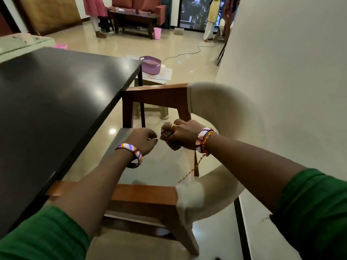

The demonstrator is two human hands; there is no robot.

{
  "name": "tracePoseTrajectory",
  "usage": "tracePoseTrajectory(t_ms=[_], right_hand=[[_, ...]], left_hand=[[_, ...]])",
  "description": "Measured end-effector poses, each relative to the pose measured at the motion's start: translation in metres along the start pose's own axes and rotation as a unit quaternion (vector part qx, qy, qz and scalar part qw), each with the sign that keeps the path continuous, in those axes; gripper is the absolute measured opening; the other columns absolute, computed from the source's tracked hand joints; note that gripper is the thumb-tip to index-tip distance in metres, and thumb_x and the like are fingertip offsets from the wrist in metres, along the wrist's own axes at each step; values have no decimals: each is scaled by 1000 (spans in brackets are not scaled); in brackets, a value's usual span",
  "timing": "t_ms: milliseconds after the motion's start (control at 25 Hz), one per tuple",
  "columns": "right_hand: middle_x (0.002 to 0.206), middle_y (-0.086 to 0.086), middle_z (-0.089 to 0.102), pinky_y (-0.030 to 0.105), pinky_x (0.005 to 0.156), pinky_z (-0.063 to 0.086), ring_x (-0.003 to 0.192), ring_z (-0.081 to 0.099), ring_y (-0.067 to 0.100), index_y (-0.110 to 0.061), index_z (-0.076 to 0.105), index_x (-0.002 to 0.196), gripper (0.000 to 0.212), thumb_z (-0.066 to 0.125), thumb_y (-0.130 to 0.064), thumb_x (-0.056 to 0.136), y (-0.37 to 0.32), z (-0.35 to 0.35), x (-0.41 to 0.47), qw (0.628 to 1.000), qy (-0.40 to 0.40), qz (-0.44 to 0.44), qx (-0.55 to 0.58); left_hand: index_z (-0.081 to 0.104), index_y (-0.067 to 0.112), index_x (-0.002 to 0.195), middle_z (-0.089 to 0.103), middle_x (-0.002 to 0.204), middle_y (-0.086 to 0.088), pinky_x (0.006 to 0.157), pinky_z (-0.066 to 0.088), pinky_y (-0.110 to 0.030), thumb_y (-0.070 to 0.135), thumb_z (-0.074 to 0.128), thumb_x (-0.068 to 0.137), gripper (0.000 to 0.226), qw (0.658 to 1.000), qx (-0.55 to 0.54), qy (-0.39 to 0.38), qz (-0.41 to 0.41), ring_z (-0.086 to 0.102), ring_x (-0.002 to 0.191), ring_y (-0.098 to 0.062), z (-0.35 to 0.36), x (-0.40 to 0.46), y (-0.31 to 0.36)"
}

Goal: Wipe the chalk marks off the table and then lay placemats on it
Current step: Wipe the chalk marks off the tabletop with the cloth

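The dark glossy table [56, 94] fills the left of the view; I see no chalk marks on the part that shows. My right hand [185, 135] grips a bunched brown checked cloth [169, 140] off the table's right edge, above the floor. My left hand [143, 140] hovers just left of the cloth with its fingers loosely curled, holding nothing that I can see. Both wrists wear patterned bangles. No placemats are visible.
Two wooden chairs with cream backs [159, 98] [150, 201] stand at the table's right side, close to a white wall [291, 72]. A purple basket [150, 64] sits on the floor beyond. Other people, a sofa and a coffee table [134, 19] are at the far end.
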State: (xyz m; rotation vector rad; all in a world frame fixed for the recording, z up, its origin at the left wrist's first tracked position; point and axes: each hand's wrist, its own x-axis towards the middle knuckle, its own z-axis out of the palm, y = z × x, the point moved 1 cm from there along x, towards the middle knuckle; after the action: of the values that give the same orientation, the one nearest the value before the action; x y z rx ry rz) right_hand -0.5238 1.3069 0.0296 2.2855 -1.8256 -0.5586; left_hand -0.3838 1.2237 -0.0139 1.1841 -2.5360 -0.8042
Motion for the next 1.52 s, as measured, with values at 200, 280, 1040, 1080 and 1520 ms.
tracePoseTrajectory(t_ms=[200,280,1040,1080,1520], right_hand=[[130,12,48,32,75,51,118,45,28,-25,46,136,48,56,-16,91,101,41,-12,996,14,-84,0],[136,7,46,30,73,45,122,44,28,-26,48,135,46,56,-18,91,139,46,-10,992,49,-106,44],[128,-2,55,36,86,50,117,52,22,-30,63,118,41,71,-35,79,185,100,126,936,52,-276,211],[128,-2,55,36,85,51,117,53,22,-30,62,119,42,71,-36,79,184,102,135,933,48,-294,200],[127,1,56,35,81,52,113,56,24,-30,62,120,41,68,-36,80,178,96,174,881,47,-465,76]], left_hand=[[59,5,122,63,121,-13,94,45,-30,20,52,93,33,996,-1,7,-92,58,110,-25,58,44,67],[60,5,121,63,121,-14,93,45,-30,19,52,93,32,992,-9,-2,-128,58,110,-26,80,59,93],[63,5,113,66,112,-16,88,50,-37,24,51,91,31,922,120,-9,-369,61,103,-32,122,93,21],[60,7,118,64,116,-14,89,49,-36,25,50,92,33,919,131,-13,-373,59,108,-31,122,99,21],[56,8,125,58,126,-13,95,45,-30,28,48,94,37,894,100,-81,-429,55,116,-28,100,132,56]])
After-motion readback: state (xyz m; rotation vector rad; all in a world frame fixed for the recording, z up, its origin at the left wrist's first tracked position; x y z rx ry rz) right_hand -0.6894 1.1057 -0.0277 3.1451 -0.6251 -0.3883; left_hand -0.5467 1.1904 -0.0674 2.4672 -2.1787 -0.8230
